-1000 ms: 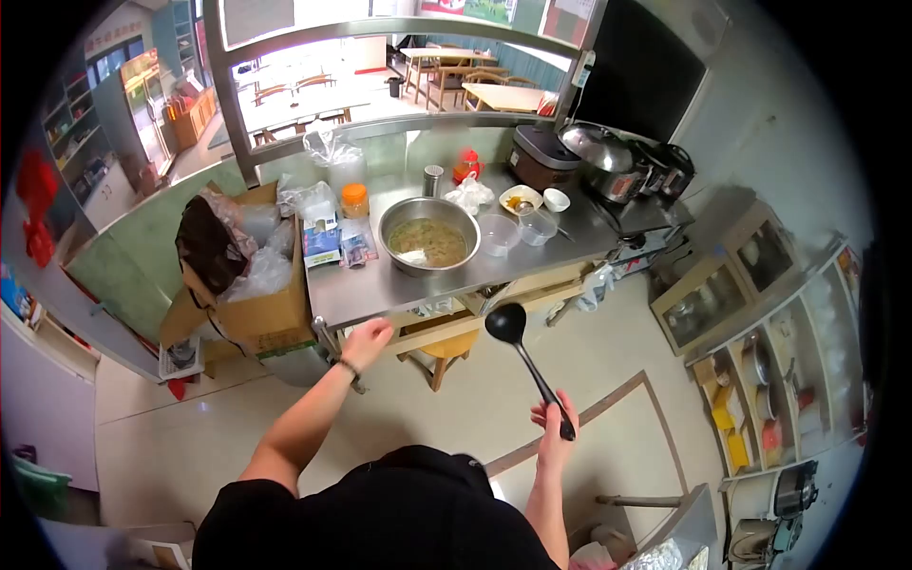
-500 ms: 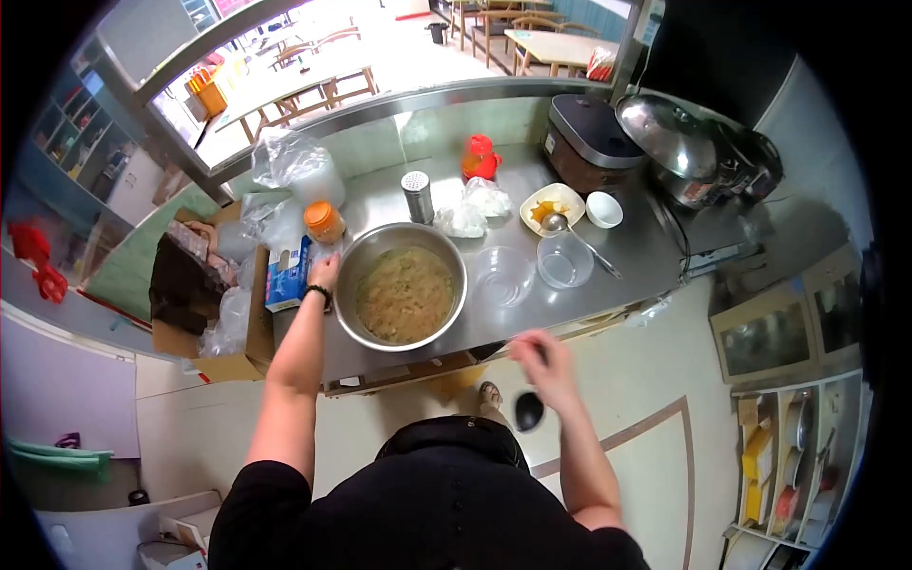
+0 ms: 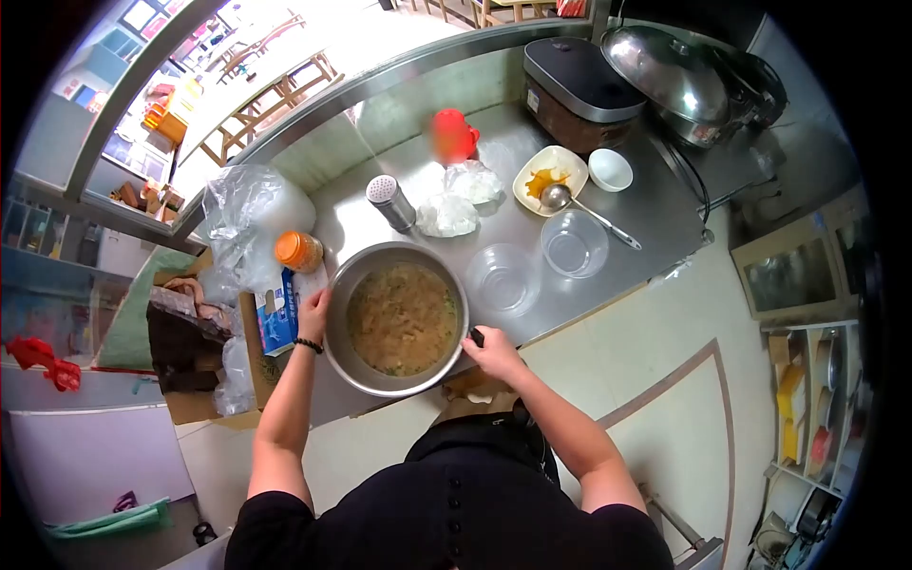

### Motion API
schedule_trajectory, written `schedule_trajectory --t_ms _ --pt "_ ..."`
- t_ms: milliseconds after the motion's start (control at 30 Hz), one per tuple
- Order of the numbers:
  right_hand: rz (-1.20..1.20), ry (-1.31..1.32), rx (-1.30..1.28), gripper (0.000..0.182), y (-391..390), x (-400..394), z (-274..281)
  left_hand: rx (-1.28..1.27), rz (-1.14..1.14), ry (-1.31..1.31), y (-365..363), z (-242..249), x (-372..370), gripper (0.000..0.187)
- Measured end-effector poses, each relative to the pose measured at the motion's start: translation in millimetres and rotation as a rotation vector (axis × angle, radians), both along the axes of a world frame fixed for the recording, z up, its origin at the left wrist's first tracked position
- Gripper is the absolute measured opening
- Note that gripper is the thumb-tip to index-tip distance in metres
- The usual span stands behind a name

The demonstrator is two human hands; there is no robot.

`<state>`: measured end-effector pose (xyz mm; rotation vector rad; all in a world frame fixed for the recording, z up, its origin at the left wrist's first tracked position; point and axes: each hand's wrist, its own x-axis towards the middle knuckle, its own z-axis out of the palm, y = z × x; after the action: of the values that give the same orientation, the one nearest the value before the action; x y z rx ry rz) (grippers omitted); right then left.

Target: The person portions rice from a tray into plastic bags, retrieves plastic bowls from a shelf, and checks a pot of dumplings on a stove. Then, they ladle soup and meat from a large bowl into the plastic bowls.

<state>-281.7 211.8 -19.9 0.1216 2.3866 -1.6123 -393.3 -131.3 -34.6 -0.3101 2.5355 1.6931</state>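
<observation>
A large steel basin (image 3: 334, 353) of brownish broth with green bits sits at the counter's front edge. My left hand (image 3: 312, 318) grips its left rim, a beaded bracelet at the wrist. My right hand (image 3: 494, 355) is closed at the right rim, with a black handle end (image 3: 476, 336) poking out of the fingers. It looks like the black ladle's handle; the scoop cannot be made out clearly. Right of the basin stand a clear round lid or shallow container (image 3: 503, 280) and a clear plastic tub (image 3: 575, 244).
An orange-lidded jar (image 3: 298, 252), blue box (image 3: 276, 313) and cardboard carton (image 3: 251, 347) stand left. Behind are a shaker (image 3: 390, 202), plastic bags (image 3: 448, 215) and a red-topped bottle (image 3: 456, 135). A metal ladle (image 3: 608, 229) rests in a square dish (image 3: 528, 187), near a white bowl (image 3: 610, 170) and cooker (image 3: 581, 90).
My right hand has moved from below the counter edge, where it held the black ladle, up to the basin's right rim. My left hand stays at the left rim. The view has turned.
</observation>
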Motion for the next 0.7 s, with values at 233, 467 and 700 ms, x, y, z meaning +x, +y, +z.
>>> schedule_trajectory --t_ms 233,467,700 --pt "0.073 -0.074 -0.059 0.025 31.2 10.3 26.9 0.063 0.041 -0.042 12.1 45.4 30.6 0.030" --pt "0.175 -0.217 -0.172 0.022 66.4 33.8 76.2 0.241 -0.108 -0.175 46.1 111.7 49.6 0.030" --pt "0.162 -0.335 -0.279 0.022 94.2 51.1 91.0 0.257 -0.193 -0.277 75.8 140.7 47.6 0.029"
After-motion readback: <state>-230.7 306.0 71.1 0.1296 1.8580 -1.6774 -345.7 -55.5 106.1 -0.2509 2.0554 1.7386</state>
